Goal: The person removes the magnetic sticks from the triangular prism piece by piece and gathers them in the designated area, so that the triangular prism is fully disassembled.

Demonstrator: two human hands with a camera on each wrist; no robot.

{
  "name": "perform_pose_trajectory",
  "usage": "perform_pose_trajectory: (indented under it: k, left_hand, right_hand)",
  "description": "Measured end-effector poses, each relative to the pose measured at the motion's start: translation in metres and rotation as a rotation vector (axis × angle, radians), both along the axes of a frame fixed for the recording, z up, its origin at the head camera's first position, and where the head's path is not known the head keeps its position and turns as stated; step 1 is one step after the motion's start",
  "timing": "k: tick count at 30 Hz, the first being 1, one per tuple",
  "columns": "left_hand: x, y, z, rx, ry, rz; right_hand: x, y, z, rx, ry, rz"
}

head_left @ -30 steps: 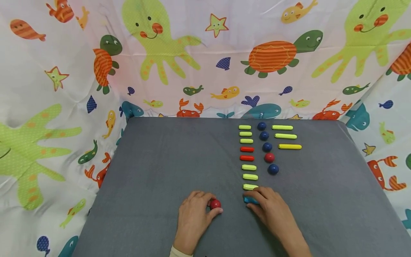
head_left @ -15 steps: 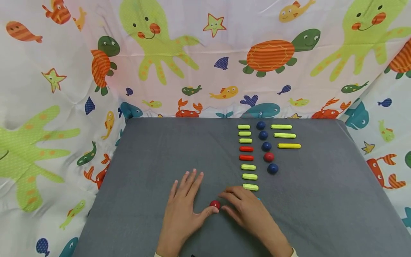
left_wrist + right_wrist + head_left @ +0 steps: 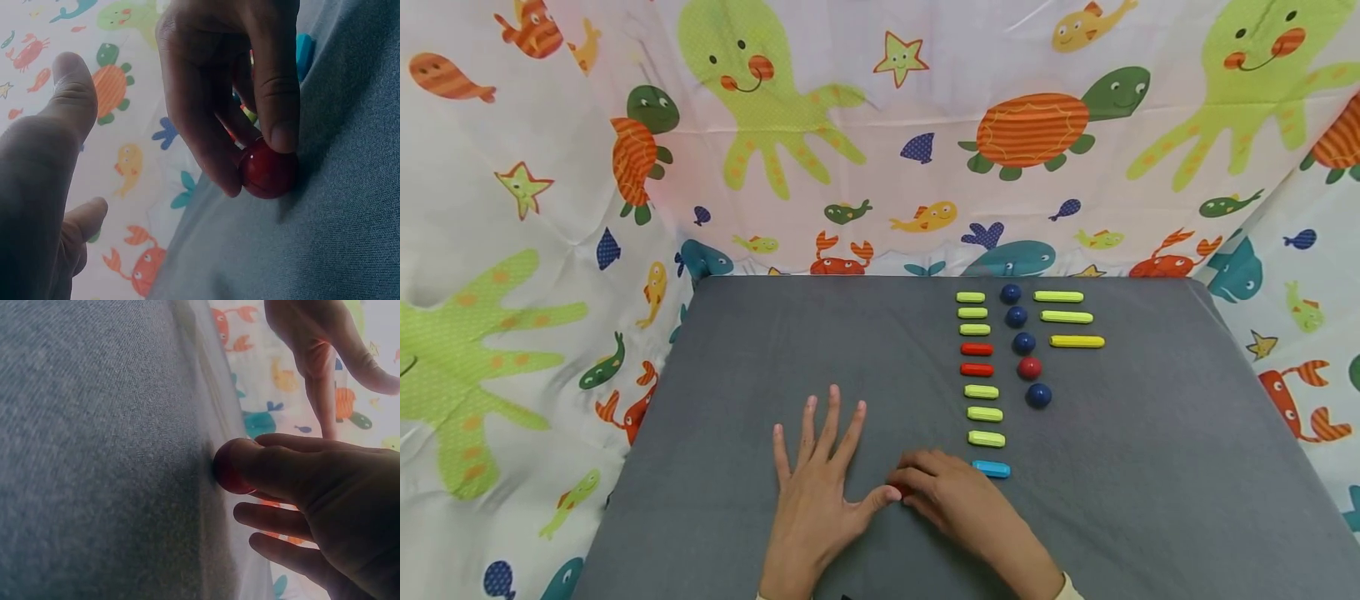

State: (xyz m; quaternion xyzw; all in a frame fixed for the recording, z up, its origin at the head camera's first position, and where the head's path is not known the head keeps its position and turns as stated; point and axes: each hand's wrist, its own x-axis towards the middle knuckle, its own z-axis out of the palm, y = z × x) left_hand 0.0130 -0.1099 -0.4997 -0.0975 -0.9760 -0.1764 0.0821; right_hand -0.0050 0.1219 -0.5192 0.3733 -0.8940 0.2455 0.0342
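Note:
My right hand [image 3: 958, 502] pinches a red ball [image 3: 269, 172] between thumb and fingers, low over the grey cloth. In the head view the fingers hide most of that ball; the right wrist view shows the ball [image 3: 231, 466] at the fingertips. My left hand [image 3: 817, 512] is spread with straight fingers just to the left, its thumb tip close to the right fingers. It holds nothing. Beside the right hand lies a short blue stick [image 3: 991, 469], at the near end of a column of short sticks.
That column has light green sticks [image 3: 986, 438] and two red sticks [image 3: 977, 369]. Right of it runs a column of dark blue balls [image 3: 1038, 395] with one red ball [image 3: 1029, 367]. Farther right lie two long green sticks [image 3: 1067, 317] and a yellow stick [image 3: 1077, 342]. A patterned curtain [image 3: 880, 167] surrounds the table.
My right hand has let go of the blue stick, moved left and taken hold of the red ball. My left hand has released that ball, spread its fingers and drawn left.

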Motion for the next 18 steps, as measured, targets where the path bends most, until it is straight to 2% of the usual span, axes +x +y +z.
perform_pose_trajectory:
  k: [7, 13, 15, 18]
  left_hand:
    - [-0.002, 0.003, -0.001, 0.012, -0.014, -0.007]
    - [-0.004, 0.004, -0.002, 0.008, -0.025, 0.000]
    - [-0.004, 0.004, -0.002, 0.005, -0.028, 0.003]
    - [-0.005, 0.006, -0.003, -0.003, -0.029, 0.004]
  right_hand:
    - [0.001, 0.004, 0.001, 0.002, -0.069, -0.029]
    - [0.001, 0.016, 0.004, -0.039, -0.067, -0.040]
    - [0.001, 0.026, 0.008, -0.058, -0.052, -0.070]
    - [-0.003, 0.051, 0.015, -0.082, -0.001, -0.159]
